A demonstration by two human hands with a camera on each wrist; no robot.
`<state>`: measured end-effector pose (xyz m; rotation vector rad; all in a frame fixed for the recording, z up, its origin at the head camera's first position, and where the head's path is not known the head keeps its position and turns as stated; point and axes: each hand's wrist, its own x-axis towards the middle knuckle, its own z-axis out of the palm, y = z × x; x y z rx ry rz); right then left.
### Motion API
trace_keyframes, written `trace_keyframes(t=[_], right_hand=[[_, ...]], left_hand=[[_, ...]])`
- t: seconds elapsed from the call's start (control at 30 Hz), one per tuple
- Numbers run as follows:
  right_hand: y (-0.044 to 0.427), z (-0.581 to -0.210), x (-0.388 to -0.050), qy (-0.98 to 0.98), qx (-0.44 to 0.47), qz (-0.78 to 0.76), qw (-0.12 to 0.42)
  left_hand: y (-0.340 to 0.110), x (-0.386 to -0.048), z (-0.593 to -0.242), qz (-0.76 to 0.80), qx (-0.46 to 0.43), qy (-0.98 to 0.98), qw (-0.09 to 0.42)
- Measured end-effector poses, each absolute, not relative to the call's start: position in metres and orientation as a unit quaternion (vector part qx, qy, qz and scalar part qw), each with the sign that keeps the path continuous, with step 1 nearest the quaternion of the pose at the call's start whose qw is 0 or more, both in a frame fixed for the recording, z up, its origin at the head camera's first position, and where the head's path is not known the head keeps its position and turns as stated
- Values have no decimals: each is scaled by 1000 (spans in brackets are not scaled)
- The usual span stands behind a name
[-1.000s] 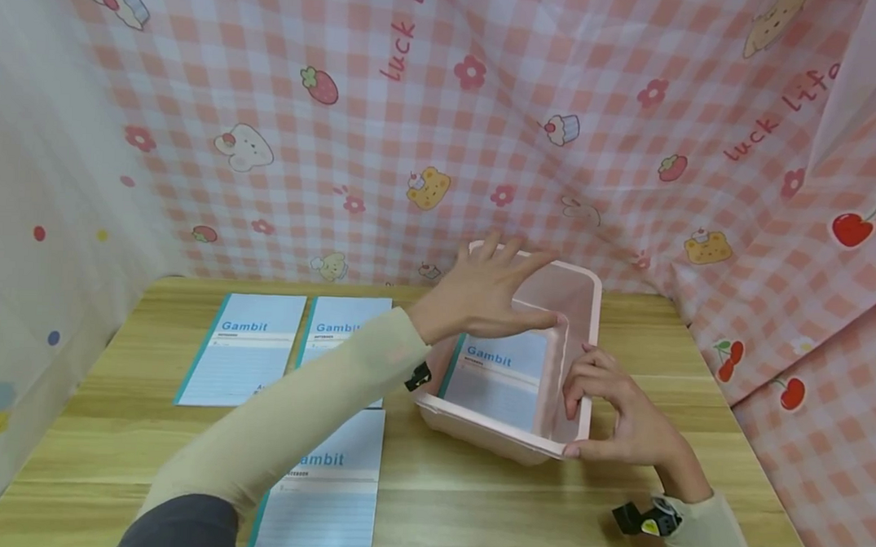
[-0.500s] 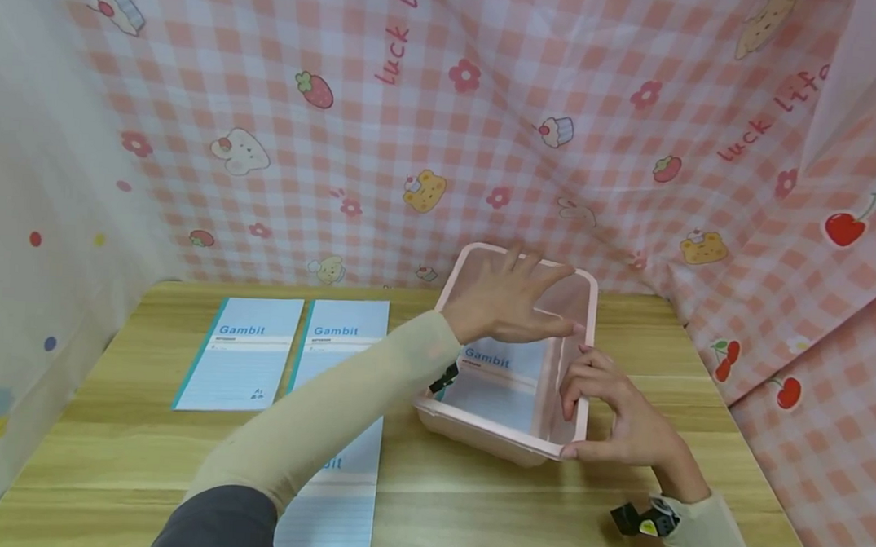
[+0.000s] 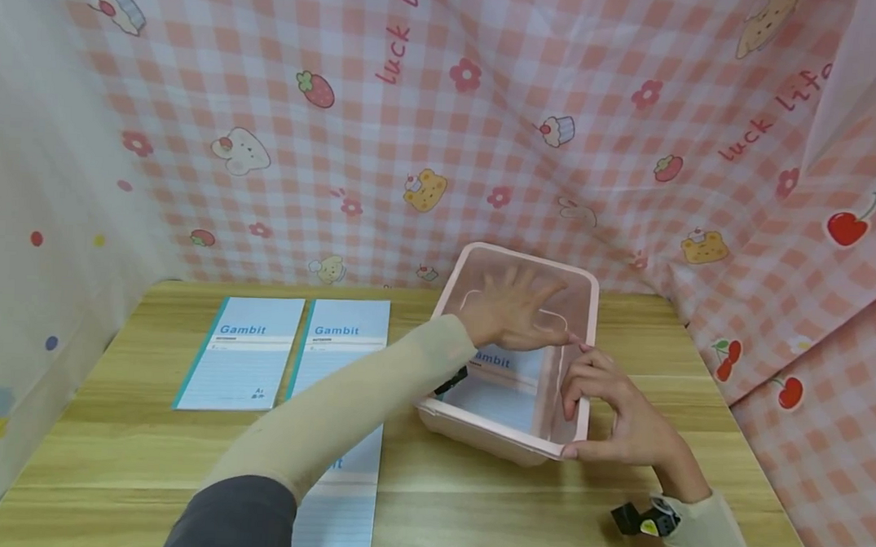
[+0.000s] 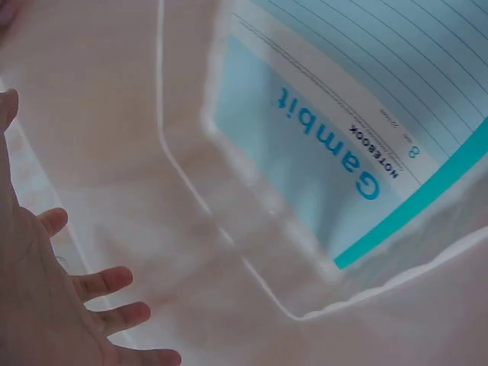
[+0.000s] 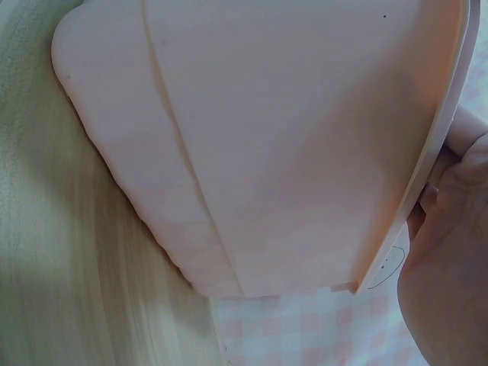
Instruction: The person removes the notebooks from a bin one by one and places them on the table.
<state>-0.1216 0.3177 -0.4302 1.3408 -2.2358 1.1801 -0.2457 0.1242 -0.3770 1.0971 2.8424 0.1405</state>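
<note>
A pink plastic bin (image 3: pixel 479 426) stands at the right of the table, with one blue-and-white "Gambit" notebook (image 3: pixel 502 395) lying flat on its bottom. My left hand (image 3: pixel 513 313) is spread over the bin's far part, fingers straight. In the left wrist view its fingertips (image 4: pixel 114 280) point across the bin's inside, apart from the notebook (image 4: pixel 320 137). With my right hand (image 3: pixel 616 408) I grip the bin's right rim near the front corner, fingers inside and thumb outside. The right wrist view shows the bin's outer wall (image 5: pixel 290 152) beside that hand (image 5: pixel 450 236).
To the left lie two similar notebooks, one at the outer left (image 3: pixel 239 355) and another beside it (image 3: pixel 343 343). A third notebook (image 3: pixel 336 506) lies nearer the front, partly under my left sleeve (image 3: pixel 344 408). A checked curtain (image 3: pixel 341 139) hangs behind the wooden table (image 3: pixel 464 519).
My left hand has moved right and a little lower over the bin, fingers still spread. The right hand keeps its grip on the rim, and the bin stays in place.
</note>
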Motion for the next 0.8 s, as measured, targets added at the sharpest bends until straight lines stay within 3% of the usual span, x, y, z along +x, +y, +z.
trace_keyframes(t=[0.8], right_hand=[[319, -431, -121, -780, 456, 404, 142]], left_hand=[[138, -256, -429, 13, 317, 939, 130]])
